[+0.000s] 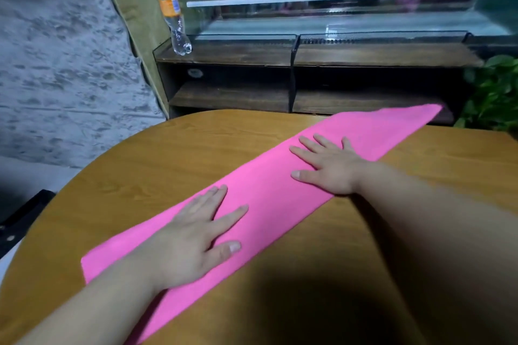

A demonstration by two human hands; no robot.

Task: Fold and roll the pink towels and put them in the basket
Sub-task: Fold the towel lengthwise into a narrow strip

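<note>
Pink towel [269, 193]: folded into long strip, flat on wooden counter [157, 154], running 8 o'clock to 2 o'clock, far end past counter edge.
Left hand [193, 241]: grip spread, palm down on towel near 8 o'clock end.
Right hand [330, 165]: grip spread, palm down on towel toward 2 o'clock.
Plastic bottle [172, 14]: upright on shelf at 11 o'clock.

Likely a shop or café: a glass display case [350, 17] with glass shelves tops dark wooden shelving [232, 95], behind a wooden table [157, 154] and leafy plant [493, 92].
</note>
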